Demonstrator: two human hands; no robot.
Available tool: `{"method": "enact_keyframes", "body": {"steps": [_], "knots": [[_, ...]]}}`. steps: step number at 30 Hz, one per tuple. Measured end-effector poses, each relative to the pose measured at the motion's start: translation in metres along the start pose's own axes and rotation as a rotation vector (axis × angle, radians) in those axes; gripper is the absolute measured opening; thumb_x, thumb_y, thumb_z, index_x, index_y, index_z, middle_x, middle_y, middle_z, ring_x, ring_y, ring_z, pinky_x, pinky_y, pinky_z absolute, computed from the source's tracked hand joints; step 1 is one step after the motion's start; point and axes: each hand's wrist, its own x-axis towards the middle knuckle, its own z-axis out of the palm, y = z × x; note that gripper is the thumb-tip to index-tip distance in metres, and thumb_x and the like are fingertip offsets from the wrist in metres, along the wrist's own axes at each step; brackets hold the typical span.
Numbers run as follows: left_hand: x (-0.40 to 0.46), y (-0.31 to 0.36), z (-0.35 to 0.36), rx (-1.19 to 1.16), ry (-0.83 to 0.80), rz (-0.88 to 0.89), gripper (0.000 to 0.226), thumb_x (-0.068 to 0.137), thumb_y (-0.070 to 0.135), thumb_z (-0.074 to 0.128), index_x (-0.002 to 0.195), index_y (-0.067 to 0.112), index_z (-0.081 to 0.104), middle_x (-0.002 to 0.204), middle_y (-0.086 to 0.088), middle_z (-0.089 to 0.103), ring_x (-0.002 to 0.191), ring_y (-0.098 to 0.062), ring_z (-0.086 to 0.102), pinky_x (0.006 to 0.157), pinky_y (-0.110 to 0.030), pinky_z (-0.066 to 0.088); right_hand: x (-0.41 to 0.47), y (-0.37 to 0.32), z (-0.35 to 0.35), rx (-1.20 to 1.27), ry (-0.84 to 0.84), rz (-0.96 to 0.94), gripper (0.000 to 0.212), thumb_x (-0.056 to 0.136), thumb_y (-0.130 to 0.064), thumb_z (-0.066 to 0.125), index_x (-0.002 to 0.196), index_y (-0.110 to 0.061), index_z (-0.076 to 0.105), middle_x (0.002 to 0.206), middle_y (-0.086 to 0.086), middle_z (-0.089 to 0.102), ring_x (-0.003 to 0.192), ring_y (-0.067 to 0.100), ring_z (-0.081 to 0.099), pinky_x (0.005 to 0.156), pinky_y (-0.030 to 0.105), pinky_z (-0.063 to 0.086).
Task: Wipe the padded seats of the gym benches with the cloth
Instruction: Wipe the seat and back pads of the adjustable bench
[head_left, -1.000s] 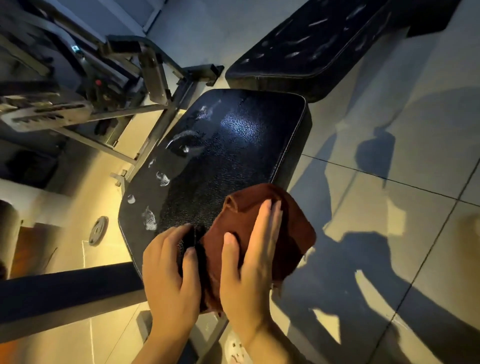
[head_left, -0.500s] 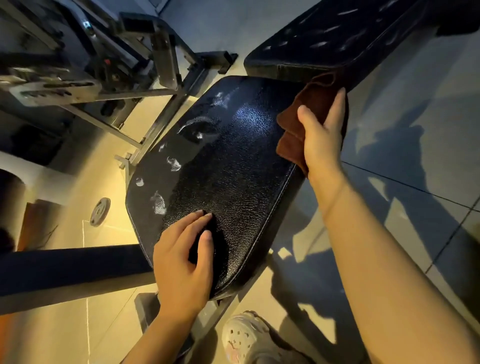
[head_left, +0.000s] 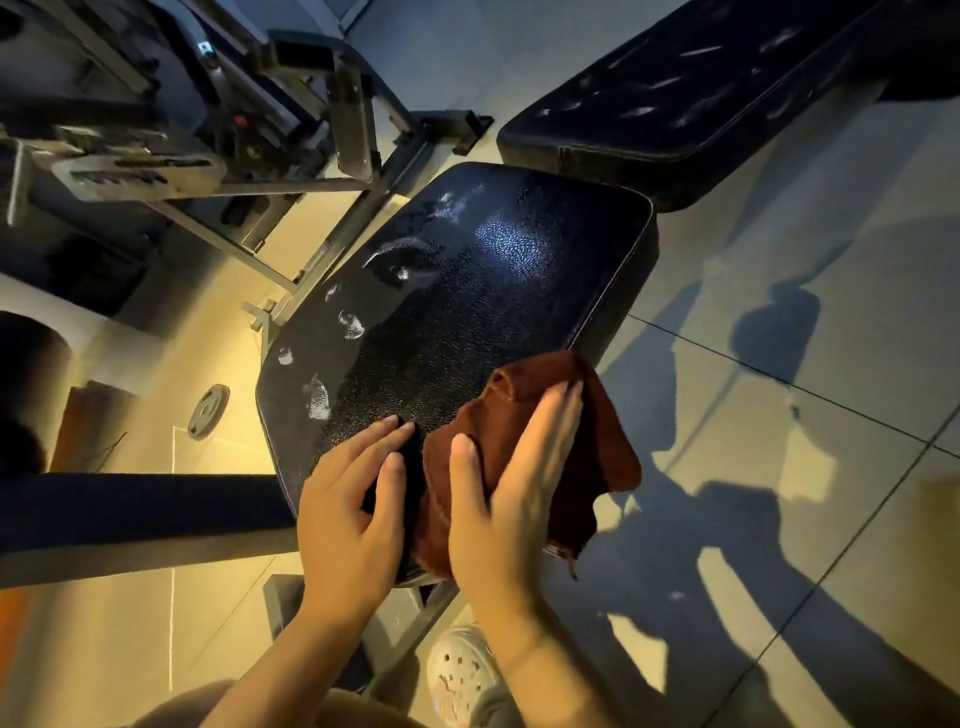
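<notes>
A black padded seat (head_left: 467, 291) fills the middle of the head view, with pale worn patches along its left side. A reddish-brown cloth (head_left: 597, 441) lies bunched over the seat's near right corner and hangs past the edge. My right hand (head_left: 509, 493) presses flat on the cloth, fingers stretched forward. My left hand (head_left: 353, 514) rests on the seat's near edge just left of the cloth, fingers curled over the padding, holding nothing. A second black padded bench (head_left: 701, 88) stretches away at the upper right.
A grey metal frame (head_left: 322, 171) with bars and brackets stands left of the seat. A small weight plate (head_left: 208, 410) lies on the tiled floor at the left. A dark beam (head_left: 130, 504) crosses the lower left. My white shoe (head_left: 462, 675) is below the seat.
My right hand has drawn the cloth back from the seat's far right corner to its near right corner. My left hand has stayed on the near edge.
</notes>
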Motion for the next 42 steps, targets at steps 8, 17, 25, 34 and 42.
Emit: {"method": "enact_keyframes", "body": {"steps": [8,17,25,34,42], "knots": [[0.0,0.001,-0.001,-0.027,0.026,-0.005,0.035,0.094,0.038,0.04,0.118,0.03,0.063,0.12,0.028,0.055,0.115,0.016,0.046,0.098,-0.004,0.03,0.196,-0.029,-0.038,-0.546,-0.044,0.035,0.083,0.096,-0.025,0.058,0.156,-0.011,0.004,0.164,0.012,-0.001,0.151,0.025,-0.001,0.117,0.025,-0.002],[0.0,0.006,-0.004,-0.012,0.067,-0.058,0.039,0.097,0.036,0.037,0.116,0.017,0.067,0.119,0.008,0.062,0.113,-0.004,0.051,0.097,-0.025,0.036,0.154,-0.051,-0.032,-1.426,-0.356,-0.159,0.076,0.099,-0.052,0.034,0.156,-0.01,0.006,0.163,0.016,-0.007,0.149,0.032,-0.012,0.12,0.049,-0.005],[-0.014,0.008,-0.022,-0.009,0.241,-0.223,0.028,0.095,0.023,0.047,0.11,0.013,0.068,0.111,-0.003,0.067,0.103,-0.006,0.053,0.088,-0.01,0.029,0.012,-0.049,0.009,-1.56,-0.821,-0.397,0.069,0.092,-0.052,0.028,0.151,-0.016,0.033,0.156,0.026,0.025,0.146,0.044,0.018,0.111,0.066,-0.004],[-0.033,0.001,-0.037,0.047,0.23,-0.212,0.036,0.089,0.031,0.044,0.096,0.007,0.07,0.099,-0.007,0.066,0.093,-0.011,0.052,0.079,-0.018,0.032,0.108,-0.054,0.03,-1.748,-1.02,-0.258,0.077,0.092,-0.074,0.015,0.156,-0.034,0.003,0.163,0.013,-0.011,0.148,0.037,-0.012,0.113,0.066,-0.009],[-0.048,-0.008,-0.026,-0.416,0.451,-0.391,0.047,0.081,0.041,0.05,0.101,0.001,0.066,0.092,0.01,0.065,0.09,0.006,0.058,0.078,-0.004,0.042,0.239,-0.056,0.033,-1.825,-0.819,-0.129,0.078,0.091,-0.075,0.018,0.156,-0.034,0.005,0.165,-0.004,-0.006,0.15,0.029,-0.007,0.115,0.066,0.0]]}}
